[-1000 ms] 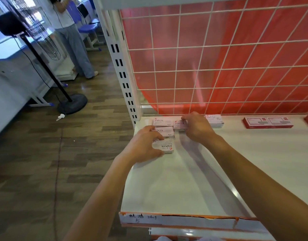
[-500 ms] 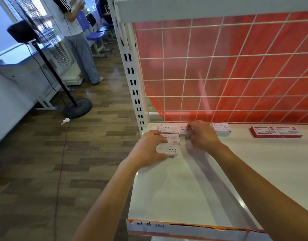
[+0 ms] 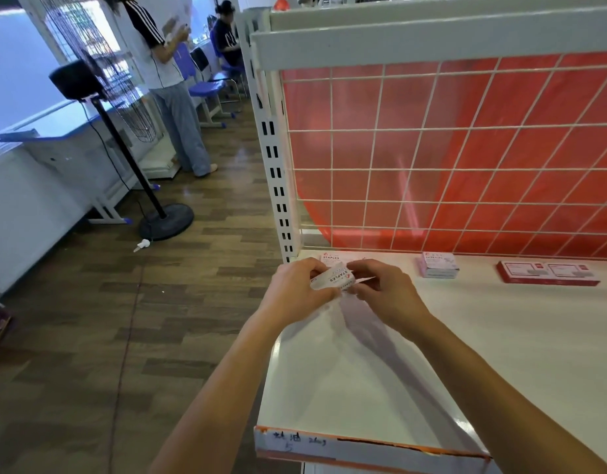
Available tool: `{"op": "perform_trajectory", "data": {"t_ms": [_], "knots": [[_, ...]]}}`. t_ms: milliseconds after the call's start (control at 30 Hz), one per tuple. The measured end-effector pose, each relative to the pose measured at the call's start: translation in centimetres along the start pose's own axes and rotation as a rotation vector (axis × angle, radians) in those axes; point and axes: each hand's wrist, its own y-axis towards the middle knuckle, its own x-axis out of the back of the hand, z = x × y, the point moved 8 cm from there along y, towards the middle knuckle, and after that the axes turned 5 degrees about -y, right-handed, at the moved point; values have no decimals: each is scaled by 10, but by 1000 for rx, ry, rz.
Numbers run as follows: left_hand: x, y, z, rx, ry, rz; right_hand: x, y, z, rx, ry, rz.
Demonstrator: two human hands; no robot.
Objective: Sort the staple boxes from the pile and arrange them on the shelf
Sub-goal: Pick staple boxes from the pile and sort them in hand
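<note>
Our left hand and right hand together pinch a staple box just above the shelf at its back-left corner, beside one placed box; we cannot tell how many remain.

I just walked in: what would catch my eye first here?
The bright red sheet fills the whole back behind the white shelf board. Near the board's left back corner, the left hand and right hand together hold a small white staple box, tilted. Further right along the back sit a small pink-and-white stack of boxes and flat red boxes.
</note>
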Motion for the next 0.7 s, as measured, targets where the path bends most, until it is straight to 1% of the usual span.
{"op": "perform_trajectory", "data": {"t_ms": [67,167,367,533,600,700], "knots": [[-1,-3,-5,-21,-46,16,3,-3,-5,-55,94,-30],[-6,-8,-6,-28,-112,54,10,-7,-9,-83,215,-70],[-18,-12,-9,-29,-257,170,19,-13,-18,-128,321,-125],[-21,-11,-8,-28,-274,159,24,-17,-26,-176,409,-153],[-22,-11,-8,-22,-280,143,23,-18,-28,-168,405,-129],[-24,-12,-13,-32,-311,124,11,-21,-20,-129,406,14]]}}
